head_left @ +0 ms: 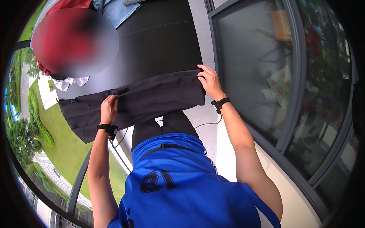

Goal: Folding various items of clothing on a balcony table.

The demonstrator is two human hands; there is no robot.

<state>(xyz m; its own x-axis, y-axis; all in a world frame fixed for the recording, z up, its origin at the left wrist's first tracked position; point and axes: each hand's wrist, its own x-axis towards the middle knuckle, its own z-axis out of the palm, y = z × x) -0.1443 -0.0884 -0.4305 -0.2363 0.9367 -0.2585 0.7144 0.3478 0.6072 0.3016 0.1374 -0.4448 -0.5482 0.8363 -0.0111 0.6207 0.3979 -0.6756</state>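
Right grip (208, 81) at a corner of the black garment (159, 93), left grip (109, 108) lower, both pinching it, forearms (236, 122) outstretched.

The blue shirt (197, 201) on the near side bears 2 large, dark-outlined characters (149, 183) across its front and small dark lettering (128, 210) at its left, only partly visible. Right, behind glass (247, 64), a pale sheet (280, 85) carries reddish print, too blurred to read.
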